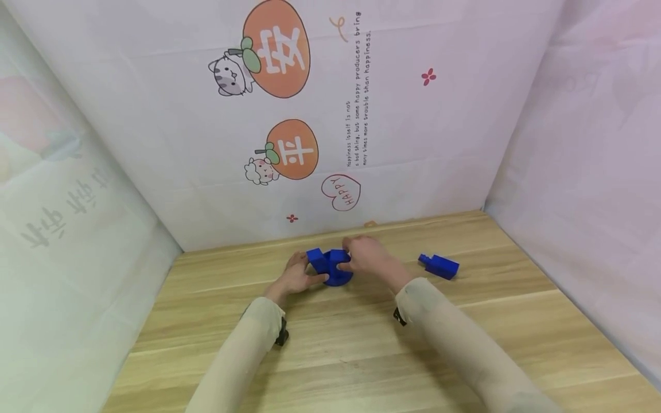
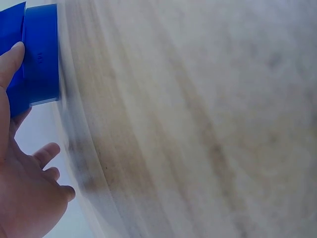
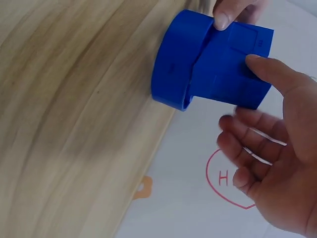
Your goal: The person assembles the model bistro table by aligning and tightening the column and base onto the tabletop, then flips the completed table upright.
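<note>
A round blue base sits upright on the wooden table between both hands, with blue rectangular blocks standing in it. One block leans out to the left. My left hand grips the base from the left; its thumb lies at the rim in the left wrist view. From the right, my right hand pinches another blue block between thumb and fingers, and that block's lower end is inside the rim. Further right lies a loose blue block with a narrower stepped end.
The wooden table meets a white printed cloth wall just behind the base. Similar cloth walls stand at the left and right.
</note>
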Tool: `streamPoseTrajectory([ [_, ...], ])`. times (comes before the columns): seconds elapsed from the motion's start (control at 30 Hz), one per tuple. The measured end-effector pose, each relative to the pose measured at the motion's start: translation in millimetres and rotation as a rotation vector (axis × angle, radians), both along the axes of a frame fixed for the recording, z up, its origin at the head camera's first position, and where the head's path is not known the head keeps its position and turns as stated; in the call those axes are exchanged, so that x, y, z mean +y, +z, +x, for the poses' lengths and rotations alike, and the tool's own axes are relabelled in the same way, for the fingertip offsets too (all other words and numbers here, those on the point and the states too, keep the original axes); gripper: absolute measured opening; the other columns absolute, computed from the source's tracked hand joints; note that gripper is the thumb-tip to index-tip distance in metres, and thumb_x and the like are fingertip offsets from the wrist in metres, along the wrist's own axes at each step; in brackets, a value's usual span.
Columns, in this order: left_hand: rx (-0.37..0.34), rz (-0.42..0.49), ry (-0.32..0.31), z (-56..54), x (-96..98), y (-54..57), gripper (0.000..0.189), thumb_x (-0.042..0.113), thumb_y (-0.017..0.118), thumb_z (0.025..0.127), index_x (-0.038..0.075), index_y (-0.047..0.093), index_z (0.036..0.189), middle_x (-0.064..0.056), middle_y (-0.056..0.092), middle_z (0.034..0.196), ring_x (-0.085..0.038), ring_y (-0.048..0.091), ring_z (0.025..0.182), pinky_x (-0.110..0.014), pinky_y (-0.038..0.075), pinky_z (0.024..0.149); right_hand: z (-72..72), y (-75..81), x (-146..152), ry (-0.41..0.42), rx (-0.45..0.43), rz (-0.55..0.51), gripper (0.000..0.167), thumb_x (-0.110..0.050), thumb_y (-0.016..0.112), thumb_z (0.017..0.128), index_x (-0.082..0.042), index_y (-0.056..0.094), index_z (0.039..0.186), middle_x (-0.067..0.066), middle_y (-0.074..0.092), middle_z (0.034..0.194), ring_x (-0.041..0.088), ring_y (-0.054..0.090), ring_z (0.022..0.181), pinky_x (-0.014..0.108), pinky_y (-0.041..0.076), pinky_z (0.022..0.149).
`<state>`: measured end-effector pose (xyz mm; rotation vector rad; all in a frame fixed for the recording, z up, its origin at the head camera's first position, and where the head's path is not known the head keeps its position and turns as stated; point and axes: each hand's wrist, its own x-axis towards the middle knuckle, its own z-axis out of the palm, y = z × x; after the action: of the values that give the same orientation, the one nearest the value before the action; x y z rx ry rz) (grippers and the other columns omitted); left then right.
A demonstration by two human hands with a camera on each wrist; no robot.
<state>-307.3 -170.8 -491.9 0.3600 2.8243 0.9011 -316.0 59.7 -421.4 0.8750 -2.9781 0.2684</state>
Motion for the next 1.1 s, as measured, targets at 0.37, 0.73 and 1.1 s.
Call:
streamPoseTrajectory([
  [0.37,0.015,-0.013,-0.022,0.6,-1.1,-2.5,0.086,0.05,0.066,0.092,0.0,0.033,0.154,-0.026,0.025,0.162,-0.045,0.008,0.154,-0.059,0.01,0.124,-1.5,-9.4,-6.0,0.023,0.006,-0.059,0.056,-0.04,0.069,0.092,-0.014,0.055,0.139,0.013,0.068,0.127,0.029,0.067,0.114,0.044,0.055,0.096],
  [0.73,-0.023,-0.032,0.001,-2.8,-2.3,-4.5,0.092,0.057,0.062,0.092,0.003,0.026,0.157,-0.02,0.02,0.165,-0.04,0.003,0.156,-0.057,0.007,0.126,-7.7,-9.5,-3.8,-0.128,-0.022,-0.101,0.049,-0.046,0.073,0.087,-0.006,0.064,0.114,0.007,0.071,0.101,0.021,0.067,0.09,0.037,0.057,0.08],
  [1.1,-0.018,-0.019,-0.007,-5.3,-3.1,-6.7,0.091,0.058,0.062,0.091,0.006,0.027,0.158,-0.019,0.02,0.166,-0.04,0.002,0.156,-0.058,0.008,0.125,-7.3,-3.4,6.2,-0.02,-0.026,-0.081,0.054,-0.035,0.077,0.083,-0.008,0.062,0.128,0.011,0.072,0.115,0.024,0.069,0.099,0.039,0.057,0.086],
])
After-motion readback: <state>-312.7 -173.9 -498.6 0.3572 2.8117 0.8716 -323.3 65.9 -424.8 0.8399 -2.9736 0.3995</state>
